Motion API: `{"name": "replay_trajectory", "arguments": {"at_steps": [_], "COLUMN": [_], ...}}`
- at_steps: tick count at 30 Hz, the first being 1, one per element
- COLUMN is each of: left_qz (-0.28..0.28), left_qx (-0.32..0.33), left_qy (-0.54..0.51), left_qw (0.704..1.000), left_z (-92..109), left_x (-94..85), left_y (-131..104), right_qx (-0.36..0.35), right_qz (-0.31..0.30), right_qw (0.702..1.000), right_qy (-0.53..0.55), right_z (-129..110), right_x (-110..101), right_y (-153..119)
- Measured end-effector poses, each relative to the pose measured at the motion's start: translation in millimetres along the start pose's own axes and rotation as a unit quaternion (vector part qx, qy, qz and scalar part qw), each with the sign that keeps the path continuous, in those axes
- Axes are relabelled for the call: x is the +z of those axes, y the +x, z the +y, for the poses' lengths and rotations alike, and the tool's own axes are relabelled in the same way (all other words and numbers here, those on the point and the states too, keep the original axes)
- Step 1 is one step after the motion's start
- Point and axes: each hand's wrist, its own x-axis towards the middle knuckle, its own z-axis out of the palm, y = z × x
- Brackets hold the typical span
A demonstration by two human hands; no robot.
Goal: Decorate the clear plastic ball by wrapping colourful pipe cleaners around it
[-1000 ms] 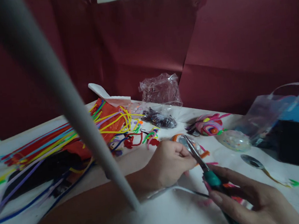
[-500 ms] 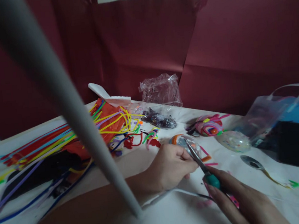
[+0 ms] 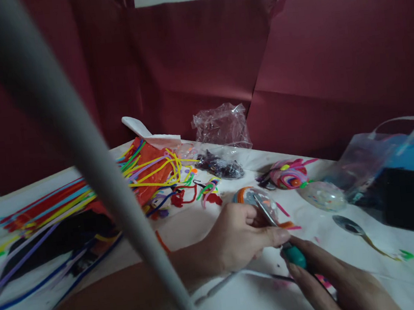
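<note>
My right hand [image 3: 334,275] is closed round the teal handle of a pliers-like tool [image 3: 266,210] with a long, narrow metal end. The tool points away from me and up to the left. Curled beside that metal end is my left hand [image 3: 234,236], its thumb stretched across to the tool near the handle. Whatever its fingers hold is hidden. Just beyond both hands lies a round clear thing with orange bands [image 3: 246,194], partly covered by the tool. Short pink and orange strips [image 3: 283,211] lie to its right.
A thick grey pole [image 3: 110,185] crosses the view in front of my left forearm. Pipe cleaners [image 3: 60,200] spread over the left of the white table. Clear plastic packaging [image 3: 222,128] stands at the back. Right of my hands are a metallic disc [image 3: 347,224] and a black rectangular thing [image 3: 404,198].
My left hand's thumb has stretched right, onto the tool near its handle. The tool has shifted slightly down and left, still in my right hand.
</note>
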Motion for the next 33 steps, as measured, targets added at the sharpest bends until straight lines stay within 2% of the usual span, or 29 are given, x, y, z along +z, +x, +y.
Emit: {"name": "replay_trajectory", "arguments": {"at_steps": [3,8,11,15,19,26,33], "left_qz": [0.021,0.051,0.039,0.008,-0.001,0.02,0.034], "left_qx": [0.008,0.045,0.051,0.045,0.04,0.088,0.061], "left_qy": [0.0,-0.015,-0.009,-0.016,0.02,0.147,0.164], "left_qw": [1.0,0.998,0.998,0.999,0.999,0.985,0.984], "left_z": [1.0,2.4,1.0,1.1,0.9,-2.3,-9.7], "left_x": [0.7,-1.6,-1.8,1.3,1.1,-1.3,-2.8], "left_y": [-2.3,-1.5,-0.5,-1.4,-1.6,-3.7,0.8], "right_qx": [-0.007,0.033,0.07,0.146,0.177,0.181,0.179], "right_qz": [-0.003,-0.027,-0.007,-0.034,-0.028,-0.035,-0.07], "right_qw": [1.0,0.999,0.997,0.988,0.983,0.981,0.981], "right_qy": [0.0,0.031,0.037,0.046,0.045,0.057,0.02], "right_z": [3.8,5.6,4.3,7.7,12.0,9.5,16.2], "right_x": [0.7,3.2,7.3,12.1,10.1,5.8,7.9], "right_y": [0.3,0.1,0.2,0.5,0.9,2.4,1.4]}}
